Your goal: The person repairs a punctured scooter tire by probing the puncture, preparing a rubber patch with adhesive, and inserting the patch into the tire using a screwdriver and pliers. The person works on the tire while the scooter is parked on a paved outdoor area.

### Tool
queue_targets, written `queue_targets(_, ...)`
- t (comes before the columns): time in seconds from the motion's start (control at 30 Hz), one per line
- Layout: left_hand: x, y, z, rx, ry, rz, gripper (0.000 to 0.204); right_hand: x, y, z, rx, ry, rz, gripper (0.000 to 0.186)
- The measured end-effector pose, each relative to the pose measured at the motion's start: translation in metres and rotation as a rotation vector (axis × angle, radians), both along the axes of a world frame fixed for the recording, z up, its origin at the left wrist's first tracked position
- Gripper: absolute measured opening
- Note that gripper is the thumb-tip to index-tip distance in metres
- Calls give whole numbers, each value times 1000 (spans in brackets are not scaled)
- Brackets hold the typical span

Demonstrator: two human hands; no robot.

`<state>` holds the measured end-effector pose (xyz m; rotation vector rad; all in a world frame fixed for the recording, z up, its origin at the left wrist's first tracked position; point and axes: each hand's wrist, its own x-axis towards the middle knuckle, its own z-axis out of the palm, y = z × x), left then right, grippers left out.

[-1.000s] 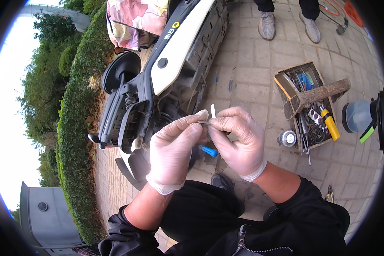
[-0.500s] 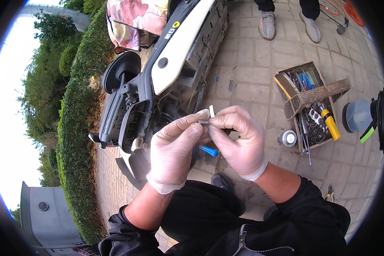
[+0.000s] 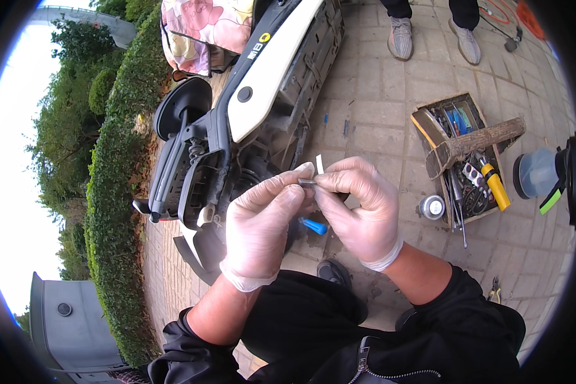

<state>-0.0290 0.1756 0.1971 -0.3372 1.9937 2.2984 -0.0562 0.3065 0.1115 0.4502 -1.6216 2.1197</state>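
Left fingers [image 3: 286,197], right fingers [image 3: 340,182] pinching small grey piece [image 3: 306,182], long axis left-to-right; white strip [image 3: 320,164] points away from body.

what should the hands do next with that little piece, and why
Probably tilt the small, narrow grey piece slightly: the white-gloved left hand and white-gloved right hand pinch it from either side, and a thin white strip sticks up beside the right hand's grip, but the grip hides whether strip and piece are joined, so a clearer view seems wise.

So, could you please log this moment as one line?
left hand: pinching small piece | right hand: pinching same piece | toolbox: on paving, at right
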Motion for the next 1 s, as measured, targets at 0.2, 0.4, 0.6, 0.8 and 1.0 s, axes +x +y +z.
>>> queue_targets(0.2,-1,-2,0,4,-10,-5,29,1,0,1,103,67,-98,18)
queue_targets(0.4,-2,-7,-1,37,-50,-6,29,-1,3,-2,347,236,-251,25)
queue_targets(0.6,-6,-16,-1,66,-157,-2,18,-6,11,-3,458,351,-243,32)
queue_targets(0.8,-5,-21,-2,64,-164,-20,13,-6,9,-4,457,349,-190,26)
queue_targets(1.0,-7,-22,-7,66,-101,-56,11,2,-5,-6,-18,-55,184,15)
